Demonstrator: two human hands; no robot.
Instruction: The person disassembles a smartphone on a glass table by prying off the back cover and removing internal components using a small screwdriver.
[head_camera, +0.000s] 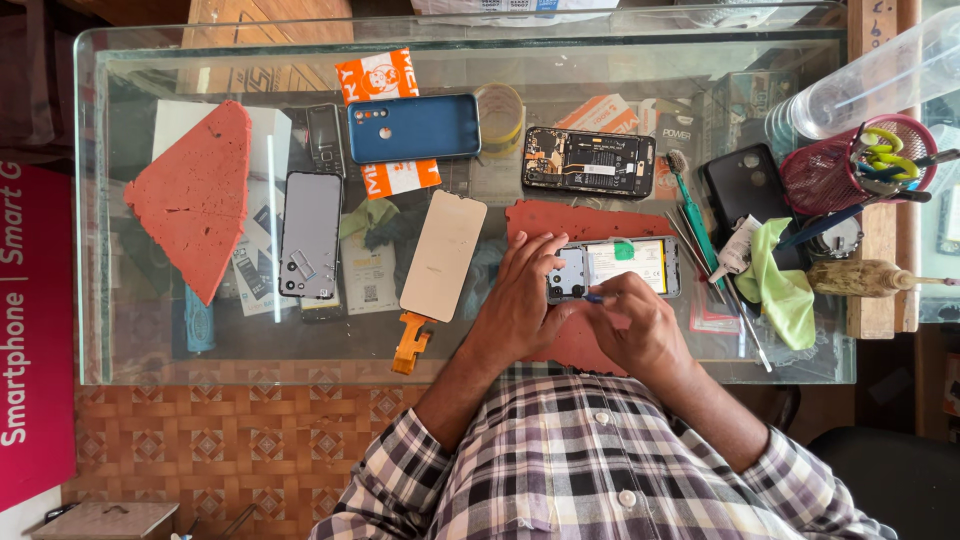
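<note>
Glass worktop (150, 350), left to right: a red triangular foam pad (195, 195) lies flat at the far left. Beside it rests a grey smartphone back panel (310, 235), and further back a blue phone rear cover (414, 127). A pale gold display panel with an orange flex cable (440, 258) lies near the centre, well clear of the hands.

Right of centre, the opened smartphone with exposed white battery and black camera plate (625, 266) sits on a red rubber work mat (560, 218). The left hand (520, 300) grasps the phone's camera end, fingers curled over its near corner, steadying it. The right hand (640, 325) is closed in a pinch on a thin blue-tipped tool (596, 297) whose tip meets the lower edge of the camera plate.

A second opened black phone board (588, 162) lies behind, and a green cloth (780, 285) and a red mesh tool cup (840, 175) stand at the right.

Judged step: internal disassembly or reassembly at the camera plate, likely fastener or connector work. The next move calls for a steady tool tip, light pressure and a firm hold by the left hand.
</note>
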